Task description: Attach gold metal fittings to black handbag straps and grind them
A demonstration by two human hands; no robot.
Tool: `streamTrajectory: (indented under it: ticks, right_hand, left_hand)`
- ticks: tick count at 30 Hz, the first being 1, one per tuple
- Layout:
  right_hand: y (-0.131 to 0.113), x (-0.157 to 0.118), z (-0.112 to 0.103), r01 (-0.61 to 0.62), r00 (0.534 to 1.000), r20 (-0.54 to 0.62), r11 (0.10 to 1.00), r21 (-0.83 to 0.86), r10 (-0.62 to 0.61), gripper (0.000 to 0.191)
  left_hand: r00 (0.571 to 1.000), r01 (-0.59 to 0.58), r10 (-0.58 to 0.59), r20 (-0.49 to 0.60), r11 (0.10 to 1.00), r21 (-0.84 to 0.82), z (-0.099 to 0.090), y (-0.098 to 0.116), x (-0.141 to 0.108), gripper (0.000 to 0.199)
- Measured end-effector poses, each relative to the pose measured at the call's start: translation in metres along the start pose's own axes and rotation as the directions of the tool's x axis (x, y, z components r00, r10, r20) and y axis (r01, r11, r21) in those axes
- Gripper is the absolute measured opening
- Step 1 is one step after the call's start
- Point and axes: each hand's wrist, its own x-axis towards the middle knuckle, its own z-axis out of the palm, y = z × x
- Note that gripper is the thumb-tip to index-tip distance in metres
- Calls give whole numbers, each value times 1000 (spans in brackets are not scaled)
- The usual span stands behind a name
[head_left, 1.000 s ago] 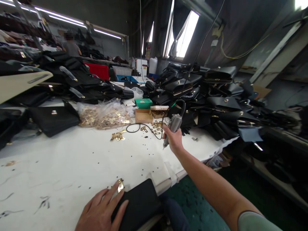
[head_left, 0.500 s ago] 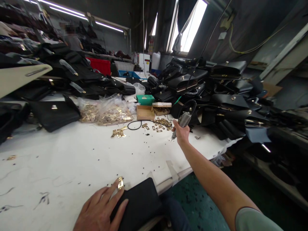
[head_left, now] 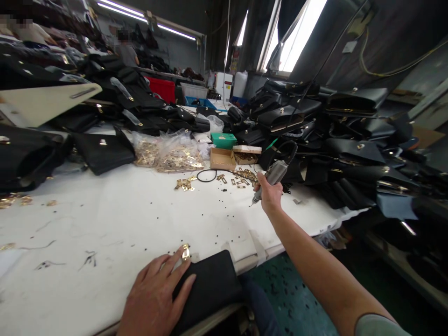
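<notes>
My left hand (head_left: 156, 291) lies with fingers spread on a black leather bag (head_left: 213, 284) at the table's front edge. Its fingertips touch a gold metal plate (head_left: 185, 252) beside the bag. In my right hand (head_left: 270, 193) is a grey electric screwdriver (head_left: 276, 172), its tip pointing down and left near the white tabletop. Just behind that tip lie loose gold frame-shaped plates (head_left: 241, 179). A smaller heap of gold pieces (head_left: 185, 184) is farther left. Small dark bits, perhaps screws, dot the table between my hands.
Clear plastic bags of gold fittings (head_left: 178, 156), an open cardboard box (head_left: 223, 159) and a green box (head_left: 223, 140) stand at the back. Black bags are piled right (head_left: 346, 149) and left (head_left: 103, 149). A black cable (head_left: 206, 179) loops across the table. Two people are in the background.
The camera view has turned left, so the scene sits farther right. My right hand has drawn slightly away from the gold plates with the screwdriver. My left hand stays on the bag.
</notes>
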Motion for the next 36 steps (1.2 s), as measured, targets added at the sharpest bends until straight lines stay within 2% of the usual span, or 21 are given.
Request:
streamTrajectory:
  ticks: [5, 9, 13, 17, 24, 36]
  right_hand:
    - [-21, -50, 30, -86, 988, 145, 978, 190, 59, 40]
    - [-36, -103, 57, -216, 945, 303, 932, 290, 124, 38]
    - [-42, -150, 78, -302, 891, 426, 906, 298, 156, 37]
    - [-37, -180, 88, -325, 846, 504, 917, 231, 172, 38]
    - [-25, -195, 90, -229, 831, 542, 965, 130, 125, 39]
    - [-25, -200, 88, -206, 818, 557, 977, 50, 144, 40]
  left_hand:
    - [994, 88, -85, 68, 995, -49, -7, 7, -1, 32]
    - [979, 163, -146, 142, 980, -112, -15, 13, 0, 30]
    - [962, 231, -198, 186, 957, -174, -20, 17, 1, 29]
    - [955, 254, -213, 206, 946, -200, -21, 17, 0, 28]
    - [953, 239, -195, 230, 953, -184, -22, 16, 0, 27]
    - [949, 254, -207, 239, 949, -186, -25, 17, 1, 27]
